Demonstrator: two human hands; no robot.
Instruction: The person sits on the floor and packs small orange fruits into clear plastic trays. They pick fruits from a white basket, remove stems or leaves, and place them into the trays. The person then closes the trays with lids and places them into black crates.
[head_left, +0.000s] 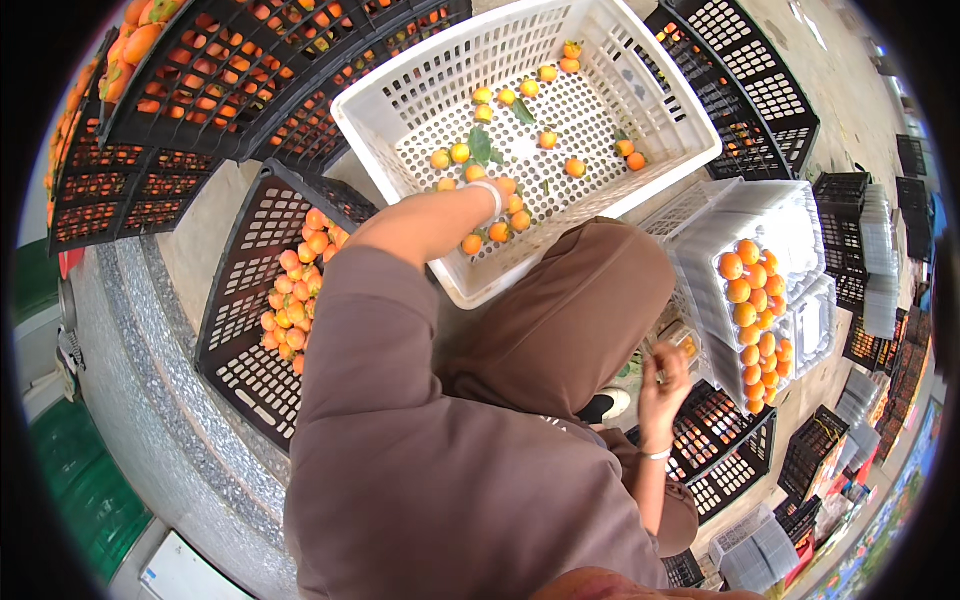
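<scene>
My left hand (501, 190), banded at the wrist, reaches into a white plastic crate (459, 291) among small orange persimmons (520, 220) lying on its perforated floor. Its fingers are mostly hidden, so any hold on a fruit cannot be seen. A few green leaves (480, 141) lie there too. To the right, beyond my bent knee, my right hand (664, 373) is raised with curled fingers, beside a small clear plastic box (682, 341) holding orange fruit. Whether it grips anything is unclear. Next to it, clear trays hold rows of orange persimmons (757, 300) on a stack of clear packaging (705, 277).
A tilted black crate (251, 277) with many persimmons (292, 300) stands left of the white crate. Filled black crates (247, 135) are stacked at upper left. More black crates (750, 75) stand at upper right and another (739, 450) below the trays. A stone ledge (187, 420) runs down the left.
</scene>
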